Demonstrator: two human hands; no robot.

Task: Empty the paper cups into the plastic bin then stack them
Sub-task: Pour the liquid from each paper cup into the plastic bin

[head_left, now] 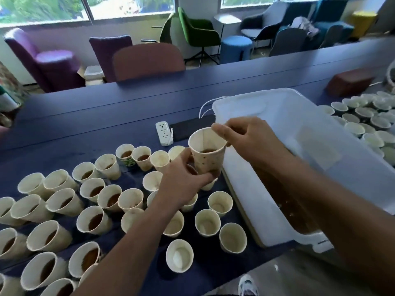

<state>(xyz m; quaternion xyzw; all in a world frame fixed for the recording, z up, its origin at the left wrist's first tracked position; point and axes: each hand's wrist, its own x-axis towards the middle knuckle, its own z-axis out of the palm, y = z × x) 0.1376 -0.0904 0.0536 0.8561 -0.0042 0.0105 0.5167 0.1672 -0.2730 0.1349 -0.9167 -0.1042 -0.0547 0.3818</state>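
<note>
A dark blue table (89,116) carries many paper cups (92,221) toward 8 o'clock, a plastic bin (284,116) at 3 o'clock, and a white power strip (163,133) near centre.

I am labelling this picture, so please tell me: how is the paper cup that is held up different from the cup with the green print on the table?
The held cup is lifted beside the plastic bin, gripped by the left hand low down and pinched at its rim by the right hand; the green-print cup stands untouched on the table. The held cup's wall shows small dark dots, the other a green pattern. Both hold brown liquid.
</note>
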